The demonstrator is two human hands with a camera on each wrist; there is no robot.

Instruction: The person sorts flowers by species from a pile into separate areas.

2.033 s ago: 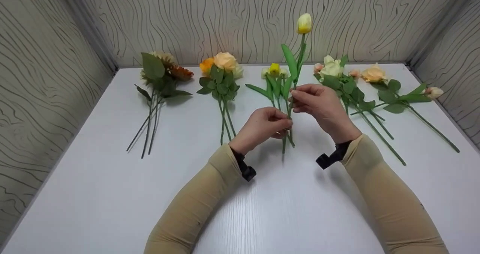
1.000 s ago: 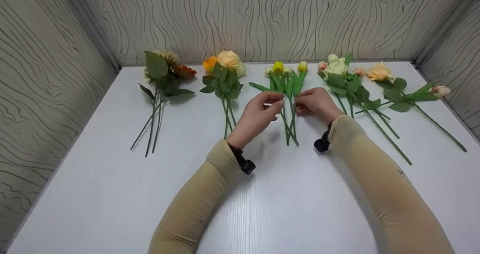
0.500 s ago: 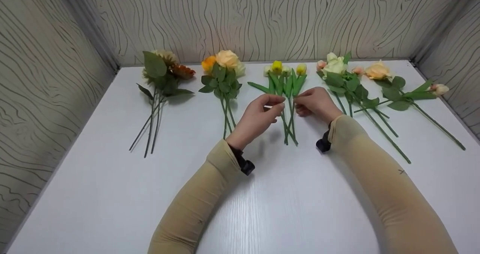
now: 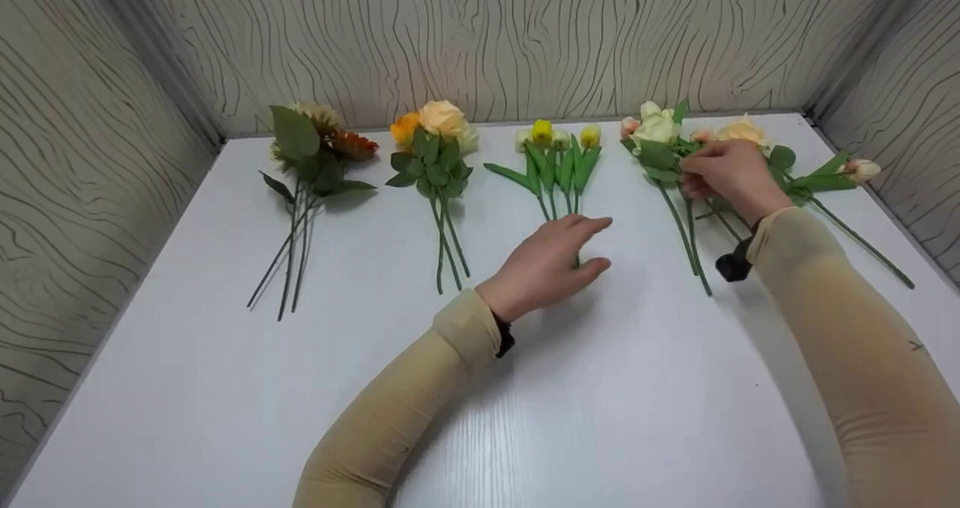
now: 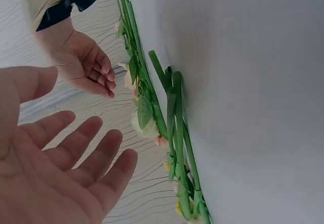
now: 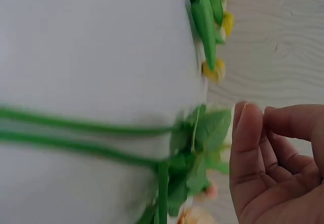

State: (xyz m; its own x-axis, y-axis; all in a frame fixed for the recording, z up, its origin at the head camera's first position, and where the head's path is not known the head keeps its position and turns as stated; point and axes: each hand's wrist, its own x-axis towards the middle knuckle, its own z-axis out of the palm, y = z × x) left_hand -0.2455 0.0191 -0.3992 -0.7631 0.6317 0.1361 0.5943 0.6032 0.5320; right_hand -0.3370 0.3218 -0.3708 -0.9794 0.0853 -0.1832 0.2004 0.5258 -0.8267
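Several white and yellow tulips [image 4: 566,169] lie bunched at the back middle of the table. My left hand [image 4: 544,264] hovers over their stem ends, its thumb and fingers spread; the left wrist view shows its palm bare. My right hand [image 4: 733,176] is at the right-hand flowers, above the leaves beside the cream rose [image 4: 656,129] and in front of a peach rose [image 4: 741,128]. In the right wrist view its fingers are loosely bent, with nothing seen between thumb and index fingertips, close to a green leaf [image 6: 212,127].
Left of the tulips lies a bunch of peach and orange roses [image 4: 441,121]. Farther left are rust and cream flowers [image 4: 352,144] with crossed stems. A pale pink bud [image 4: 862,170] lies at far right. Patterned walls [image 4: 480,43] enclose the white table [image 4: 225,418].
A tulip held upright two seconds ago now lies with the others. My right hand has left the tulips and moved right. My left hand has come nearer the stem ends, fingers spread.
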